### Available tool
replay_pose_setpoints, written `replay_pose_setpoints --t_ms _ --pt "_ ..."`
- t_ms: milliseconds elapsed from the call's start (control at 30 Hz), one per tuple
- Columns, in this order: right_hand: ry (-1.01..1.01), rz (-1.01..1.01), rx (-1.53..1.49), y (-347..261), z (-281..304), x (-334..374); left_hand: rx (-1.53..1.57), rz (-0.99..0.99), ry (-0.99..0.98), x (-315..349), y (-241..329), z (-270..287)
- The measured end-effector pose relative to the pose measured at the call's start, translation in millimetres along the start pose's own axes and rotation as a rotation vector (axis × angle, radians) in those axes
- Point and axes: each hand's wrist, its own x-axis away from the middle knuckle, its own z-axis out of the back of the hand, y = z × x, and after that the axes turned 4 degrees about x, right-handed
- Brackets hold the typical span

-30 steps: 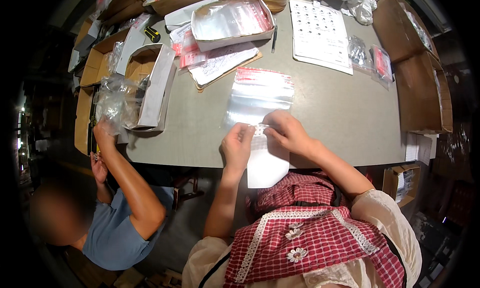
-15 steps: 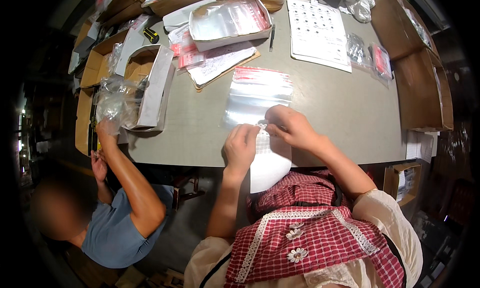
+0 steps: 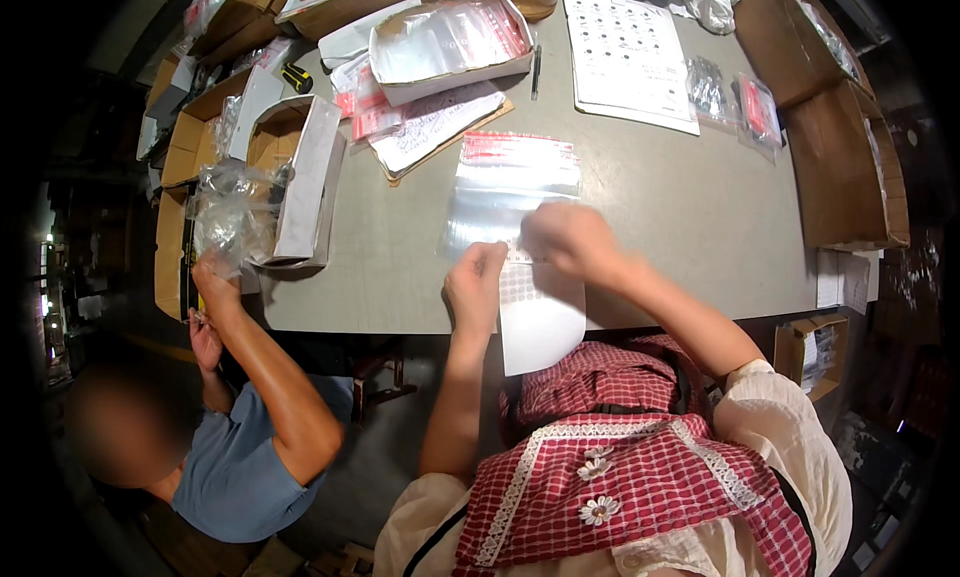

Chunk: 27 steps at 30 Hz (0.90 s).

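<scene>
My left hand (image 3: 474, 289) pinches the left edge of a white sheet of small round stickers (image 3: 540, 332), whose lower end hangs past the table edge toward my lap. My right hand (image 3: 578, 243) is over the sheet's upper end, its fingers curled and smeared by motion. Whatever it may hold cannot be made out. Just beyond both hands lies a stack of clear zip bags (image 3: 515, 182) with red strips along the far end; the sheet's top overlaps the near part of the stack.
A box of zip bags (image 3: 455, 87) stands beyond, beside papers (image 3: 440, 127) and a pen (image 3: 536, 72). A printed chart (image 3: 630, 62) and small packets (image 3: 760, 117) lie far right, near cardboard boxes (image 3: 850, 172). At left, a co-worker (image 3: 270, 417) handles clear plastic bags (image 3: 230, 212) by open boxes.
My right hand has lifted slightly away from my left fingers and blurs with motion. The left hand keeps its pinch on the sheet. The whole view has shifted a little.
</scene>
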Motion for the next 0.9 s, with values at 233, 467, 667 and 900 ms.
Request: replay_pose_setpoints --t_ms 233,467,667,900 --pt "-0.061 -0.321 0.371 42 0 -28 -0.182 -0.031 -0.013 2 9 -5" --pt "-0.210 -0.513 0.530 84 66 10 -0.186 0.025 -0.071 3 17 -6" --pt "-0.112 -0.336 0.020 44 51 -12 -0.197 -0.011 -0.085 5 28 -15" --pt "0.037 -0.357 0.493 71 37 0 -0.198 -0.043 -0.103 9 34 -16"
